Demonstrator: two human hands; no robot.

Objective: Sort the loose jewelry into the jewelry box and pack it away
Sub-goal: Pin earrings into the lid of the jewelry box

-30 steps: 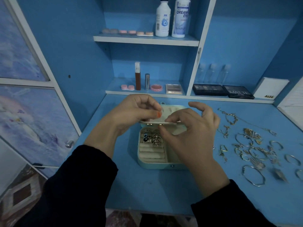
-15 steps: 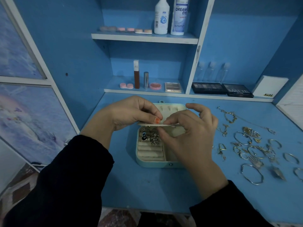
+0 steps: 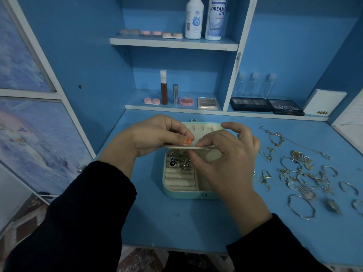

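Note:
A mint-green jewelry box (image 3: pixel 182 194) lies open on the blue desk, its lid (image 3: pixel 204 127) folded back. Several rings (image 3: pixel 179 161) sit in its cream ring rolls at the left. Just above the box a thin cream panel (image 3: pixel 193 147) is held level. My left hand (image 3: pixel 153 134) pinches the panel's left end, thumb on top. My right hand (image 3: pixel 225 163) pinches the panel near its middle from the right and hides the box's right compartments. Loose gold and silver jewelry (image 3: pixel 302 173) is spread on the desk to the right.
A large silver bangle (image 3: pixel 301 207) lies near the desk's front right. Behind the box a low shelf (image 3: pixel 176 107) holds cosmetics, with dark eyeshadow palettes (image 3: pixel 267 107) to the right. Two white bottles (image 3: pixel 204 18) stand on the upper shelf. A cabinet door (image 3: pixel 29 134) stands at the left.
Both hands keep pinching the cream panel over the box, and their fingers have shifted only slightly. The view has moved a little.

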